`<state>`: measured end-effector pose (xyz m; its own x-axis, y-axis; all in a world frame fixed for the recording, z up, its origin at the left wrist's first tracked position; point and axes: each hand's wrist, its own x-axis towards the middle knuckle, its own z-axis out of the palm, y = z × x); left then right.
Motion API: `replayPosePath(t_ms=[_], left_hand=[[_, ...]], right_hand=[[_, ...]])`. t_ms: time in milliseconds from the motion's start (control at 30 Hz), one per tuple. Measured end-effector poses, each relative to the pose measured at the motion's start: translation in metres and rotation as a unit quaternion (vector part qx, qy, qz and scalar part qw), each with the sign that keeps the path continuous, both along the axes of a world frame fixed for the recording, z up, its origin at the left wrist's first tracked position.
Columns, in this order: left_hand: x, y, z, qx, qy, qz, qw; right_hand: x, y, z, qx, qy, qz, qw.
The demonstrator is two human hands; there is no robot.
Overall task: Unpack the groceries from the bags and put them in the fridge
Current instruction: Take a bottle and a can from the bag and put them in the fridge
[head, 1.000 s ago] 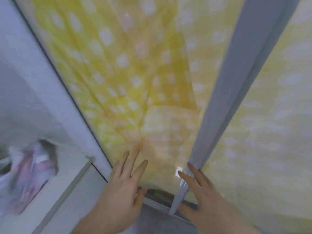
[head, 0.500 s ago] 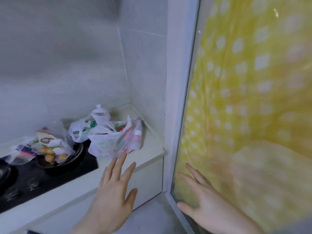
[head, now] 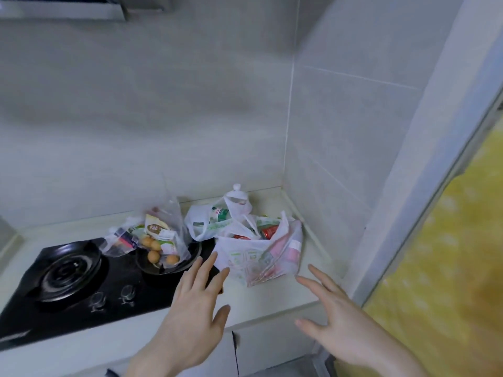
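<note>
Both hands are up in front of the tabletop (head: 272, 303), palms down, fingers spread and pretty much straight. The left hand (head: 194, 314) hangs over the tabletop's near edge, fingertips reaching toward the right corner of the black gas hob (head: 81, 289) and stopping just short of the nearest bag; its grip is wide and has nothing in it. The right hand (head: 337, 325) is lower right, over the tabletop's right front corner, thumb splayed left, grip just as wide and empty, also not touching anything.

There's a bare strip of tabletop between the two hands, running up to the front white grocery bag (head: 255, 257), which sits just past the fingertips with red cans and a pink pack showing. Right behind it is a second white bag (head: 212, 221) with a green-labelled bottle poking out. Left of those, a clear bag of eggs and packets (head: 160, 240) slumps in a black pan (head: 168, 268) on the hob's right burner.

The bags are tucked into the far right corner, boxed in by the tiled wall (head: 340, 131) on the right and behind. Further right there's a glass panel with a yellow dotted curtain (head: 449, 268).
</note>
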<state>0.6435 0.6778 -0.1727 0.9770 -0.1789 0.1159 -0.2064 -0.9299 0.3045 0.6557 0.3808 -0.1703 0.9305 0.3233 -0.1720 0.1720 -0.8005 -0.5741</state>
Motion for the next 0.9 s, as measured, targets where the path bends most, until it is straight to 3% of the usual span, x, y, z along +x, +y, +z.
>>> replayPosePath(t_ms=[267, 567, 900], left_hand=[[0.055, 0.013, -0.020, -0.001, 0.031, 0.019, 0.999], [0.139, -0.023, -0.042, -0.023, 0.082, 0.057, 0.995], [0.188, -0.059, -0.078, -0.032, 0.143, 0.128, 0.981]], right_hand=[[0.096, 0.021, -0.014, -0.010, -0.008, 0.040, 0.999], [0.240, 0.015, -0.047, 0.013, 0.020, 0.085, 0.996], [0.372, 0.060, -0.112, -0.079, 0.049, 0.120, 0.988]])
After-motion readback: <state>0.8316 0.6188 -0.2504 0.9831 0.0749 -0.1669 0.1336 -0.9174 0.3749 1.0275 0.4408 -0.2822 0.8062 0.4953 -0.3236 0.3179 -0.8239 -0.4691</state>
